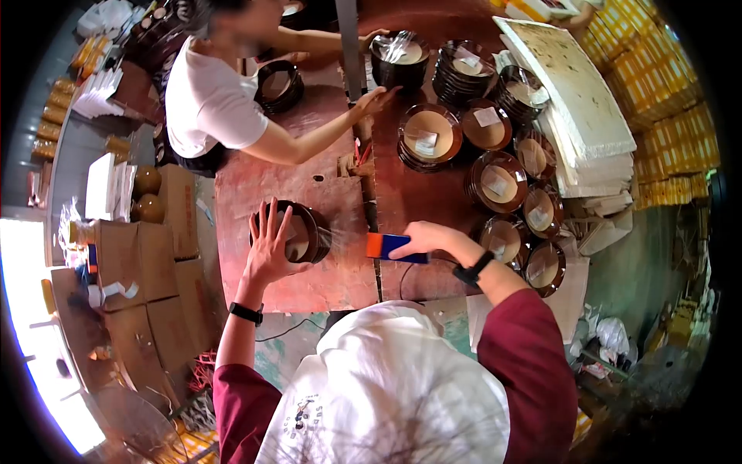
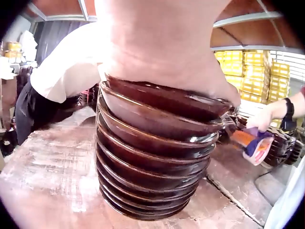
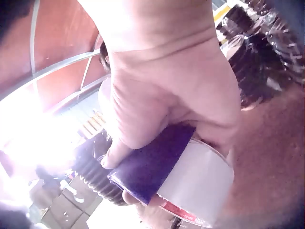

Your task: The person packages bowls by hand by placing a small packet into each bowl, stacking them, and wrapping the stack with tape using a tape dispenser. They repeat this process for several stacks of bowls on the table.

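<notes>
A stack of glossy dark brown bowls [image 1: 309,232] stands on the reddish table. My left hand [image 1: 269,246] lies over its top with the fingers straight and spread. In the left wrist view, the palm covers the upper rim of the stacked bowls [image 2: 152,150]. To the right, my right hand [image 1: 430,238] grips a blue and orange tape dispenser [image 1: 376,246]. In the right wrist view, fingers wrap its blue body [image 3: 150,164], beside a wide tape roll [image 3: 200,179]. Shiny clear film shows between the stack and the dispenser.
Several bowl stacks [image 1: 431,133] with pale labels crowd the table's right side. Across the table, another person [image 1: 220,100] has both hands at a wrapped stack [image 1: 399,58]. A metal post [image 1: 348,46] rises at the table's seam. White foam boards [image 1: 568,85] lean at right.
</notes>
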